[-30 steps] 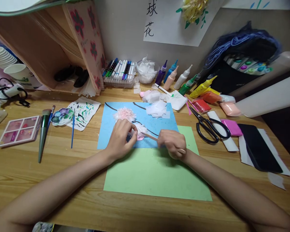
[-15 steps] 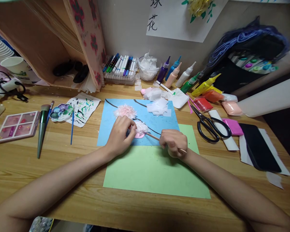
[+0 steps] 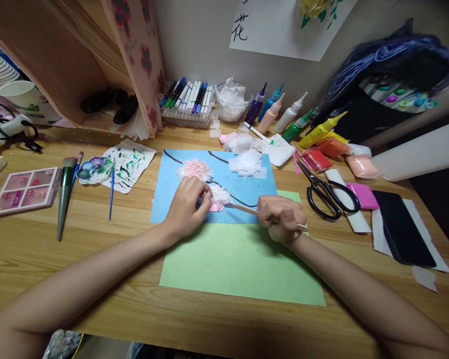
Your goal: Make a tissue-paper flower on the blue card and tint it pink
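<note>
My right hand [image 3: 282, 217] is closed round a flat wooden craft stick [image 3: 246, 209], whose far tip reaches the right edge of a white tissue-paper flower [image 3: 219, 195]. Beneath that flower a pink base [image 3: 216, 207] shows at the front. My left hand [image 3: 187, 204] rests on the blue sheet [image 3: 159, 194] at the flower's left side, thumb and fingers pinched together; whatever lies between them is hidden. A pink-tinged tissue flower [image 3: 194, 169] sits just behind the left hand. Black curved lines run across the blue sheet, which overlaps a green sheet [image 3: 239, 269].
Loose white tissue pieces [image 3: 247, 164] lie on the blue sheet's upper right. Behind stand paint bottles [image 3: 255, 105], a bowl of tissue [image 3: 232, 102] and markers [image 3: 187, 102]. Black scissors [image 3: 324, 197] and a phone [image 3: 404, 229] lie right; brushes [image 3: 65, 194] and a palette box [image 3: 26, 189] left.
My right hand has moved to the right with the craft stick, so more of the stick shows between hand and flower. My left hand stays at the white flower. The view has shifted slightly.
</note>
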### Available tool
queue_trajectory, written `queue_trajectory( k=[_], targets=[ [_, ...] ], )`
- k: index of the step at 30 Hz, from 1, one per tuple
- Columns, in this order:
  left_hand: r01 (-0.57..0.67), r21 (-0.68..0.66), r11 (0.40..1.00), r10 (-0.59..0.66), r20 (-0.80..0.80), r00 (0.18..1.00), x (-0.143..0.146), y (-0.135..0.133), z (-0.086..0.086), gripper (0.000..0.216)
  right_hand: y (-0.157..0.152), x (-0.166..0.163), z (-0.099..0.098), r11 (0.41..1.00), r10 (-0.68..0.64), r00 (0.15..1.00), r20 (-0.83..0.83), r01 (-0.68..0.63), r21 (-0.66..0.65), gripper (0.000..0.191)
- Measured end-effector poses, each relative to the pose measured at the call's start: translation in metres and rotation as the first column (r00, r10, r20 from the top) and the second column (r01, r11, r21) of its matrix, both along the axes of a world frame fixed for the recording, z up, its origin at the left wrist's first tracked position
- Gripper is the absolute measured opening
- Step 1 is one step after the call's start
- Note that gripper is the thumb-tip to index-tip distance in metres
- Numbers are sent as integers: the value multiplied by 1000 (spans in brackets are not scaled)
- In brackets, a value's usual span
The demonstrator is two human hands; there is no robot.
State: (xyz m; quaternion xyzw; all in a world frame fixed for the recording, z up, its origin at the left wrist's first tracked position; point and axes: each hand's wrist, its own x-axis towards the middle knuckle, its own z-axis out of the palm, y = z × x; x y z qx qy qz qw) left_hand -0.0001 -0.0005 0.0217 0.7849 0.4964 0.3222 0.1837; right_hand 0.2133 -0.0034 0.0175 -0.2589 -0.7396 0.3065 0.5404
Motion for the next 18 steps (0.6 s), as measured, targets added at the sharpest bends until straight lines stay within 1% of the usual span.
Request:
queue_trajectory(
  k=[5, 13, 18],
  targets=[
    [2, 6, 1000, -2, -3, 1000, 0, -1, -1, 12, 4, -4, -4, 999, 36, 992, 117, -37, 7, 49],
    [-2, 0, 1000, 2, -13, 1000, 0, 0, -1, 12, 6, -2, -5, 1000, 18, 986, 168, -22, 21, 48],
    [-31, -9, 999, 31, 0, 1000, 1, -1, -1, 14, 7, -4, -4, 997, 1, 980, 197, -16, 71, 47]
  ],
)
